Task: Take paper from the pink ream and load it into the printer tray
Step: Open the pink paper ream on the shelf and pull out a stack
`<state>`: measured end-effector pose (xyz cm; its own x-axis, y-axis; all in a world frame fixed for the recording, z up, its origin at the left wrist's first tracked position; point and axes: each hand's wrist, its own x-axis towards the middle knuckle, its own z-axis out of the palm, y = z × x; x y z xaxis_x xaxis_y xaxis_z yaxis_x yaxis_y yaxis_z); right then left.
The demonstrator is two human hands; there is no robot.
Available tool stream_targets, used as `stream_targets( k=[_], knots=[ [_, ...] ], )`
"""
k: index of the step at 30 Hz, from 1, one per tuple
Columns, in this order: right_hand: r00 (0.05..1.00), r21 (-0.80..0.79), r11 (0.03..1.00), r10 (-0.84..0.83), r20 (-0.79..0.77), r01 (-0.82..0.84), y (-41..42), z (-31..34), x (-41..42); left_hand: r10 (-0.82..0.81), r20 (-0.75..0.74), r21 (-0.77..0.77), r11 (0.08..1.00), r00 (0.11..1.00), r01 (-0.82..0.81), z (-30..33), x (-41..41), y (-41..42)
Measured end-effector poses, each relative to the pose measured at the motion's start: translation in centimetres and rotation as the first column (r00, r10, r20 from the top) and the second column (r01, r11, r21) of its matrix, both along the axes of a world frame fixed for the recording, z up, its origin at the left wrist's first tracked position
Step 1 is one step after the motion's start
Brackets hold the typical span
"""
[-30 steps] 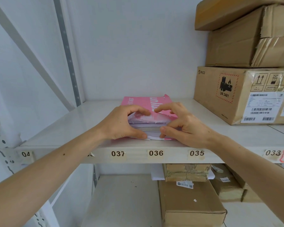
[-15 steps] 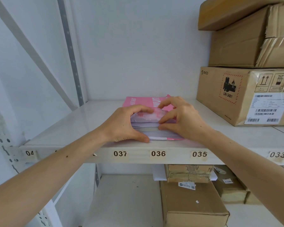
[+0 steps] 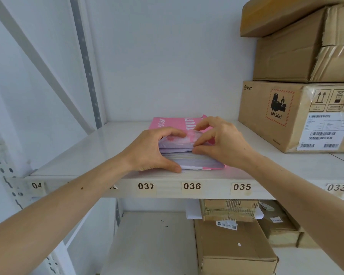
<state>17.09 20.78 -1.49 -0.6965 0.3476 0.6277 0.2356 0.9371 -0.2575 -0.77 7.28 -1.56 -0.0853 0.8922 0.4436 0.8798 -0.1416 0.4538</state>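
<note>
hands (image 3: 189,147) gripping pink ream (image 3: 174,124) between them

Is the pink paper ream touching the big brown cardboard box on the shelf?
Apart. The head view shows bare white shelf between the pink paper ream and the brown cardboard box.

A storeroom: numbered white shelving (image 3: 87,153) stacked with cardboard cartons (image 3: 282,118).

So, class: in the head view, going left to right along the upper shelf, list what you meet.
Slanted brace → upright post → left hand → pink ream → right hand → PICO box.
</note>
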Motion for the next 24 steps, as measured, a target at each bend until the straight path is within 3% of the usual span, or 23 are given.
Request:
stream_targets(
  k=[3, 5, 7, 9, 24],
  knots=[
    [1.0, 0.052, 0.998, -0.024, 0.019, 0.023, -0.3, 0.1, 0.1, -0.001, -0.001, 0.003, 1.0, 1.0, 0.001, 0.0, 0.0, 0.0],
    [0.998, 0.285, 0.958, -0.044, 0.034, 0.032, -0.4, -0.1, 0.2, -0.004, 0.003, 0.0, 1.0, 1.0, 0.004, 0.0, 0.0, 0.1],
    [0.999, 0.522, 0.853, -0.041, 0.025, 0.022, -0.5, -0.5, 0.2, -0.003, 0.003, -0.002, 1.0, 1.0, 0.003, 0.0, 0.1, 0.0],
    [0.999, 0.613, 0.79, -0.035, 0.026, 0.012, -0.2, -0.9, 0.2, 0.0, -0.008, 0.003, 1.0, 1.0, 0.0, 0.0, 0.1, 0.0],
    [0.998, 0.633, 0.772, 0.047, 0.038, -0.06, -1.9, -1.8, 1.9, 0.043, -0.071, 0.069, 0.997, 0.997, -0.038, -0.8, 1.2, -1.4]
  ],
)
